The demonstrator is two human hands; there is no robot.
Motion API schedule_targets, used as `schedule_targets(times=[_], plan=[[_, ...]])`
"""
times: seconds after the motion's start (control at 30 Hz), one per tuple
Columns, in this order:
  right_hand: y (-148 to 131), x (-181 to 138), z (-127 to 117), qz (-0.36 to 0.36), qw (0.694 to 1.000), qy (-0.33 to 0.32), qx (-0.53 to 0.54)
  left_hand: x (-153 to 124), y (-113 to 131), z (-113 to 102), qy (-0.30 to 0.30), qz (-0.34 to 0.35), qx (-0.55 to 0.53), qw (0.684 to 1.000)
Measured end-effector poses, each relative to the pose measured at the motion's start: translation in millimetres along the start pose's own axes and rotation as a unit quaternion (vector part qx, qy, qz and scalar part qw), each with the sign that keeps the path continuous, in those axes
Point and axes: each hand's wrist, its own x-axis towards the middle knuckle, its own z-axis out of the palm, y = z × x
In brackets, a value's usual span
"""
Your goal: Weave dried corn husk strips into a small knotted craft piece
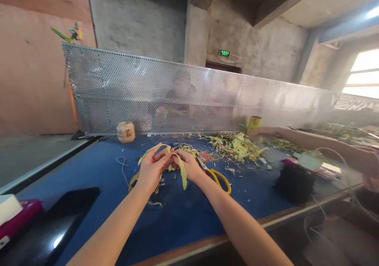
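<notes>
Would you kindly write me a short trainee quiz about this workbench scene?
1. What colour is the table?
2. True or false: the left hand and right hand both grip a pale leaf strip.
3. The yellow-handled scissors lie: A) beside the right hand; B) in the left hand; C) under the table.
Key: 1 blue; 2 true; 3 A.

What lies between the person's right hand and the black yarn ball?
Head view: yellow-handled scissors lie beside the right hand; then blue table with a few leaf scraps up to the black yarn ball.
</notes>
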Motion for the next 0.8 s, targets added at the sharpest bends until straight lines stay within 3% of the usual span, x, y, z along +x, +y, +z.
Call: schedule_targets(times=[0.3, 0.67, 0.8], plan=[[-11.3, -0.6, 0.8, 0.140, 0.977, -0.081, 0.138, -2.0, 0.6, 2.3, -0.020, 0.026, 0.013, 0.999], [-0.3, 1.0, -2.9, 0.052, 0.996, -0.072, 0.029, -0.1, 1.0, 0.9, -0.008, 0.049, 0.010, 0.999], [1.7, -2.2, -2.6, -0.001, 0.989, -0.087, -0.121, -0.3, 1.1, 0.3, -0.006, 0.069, 0.025, 0.997]])
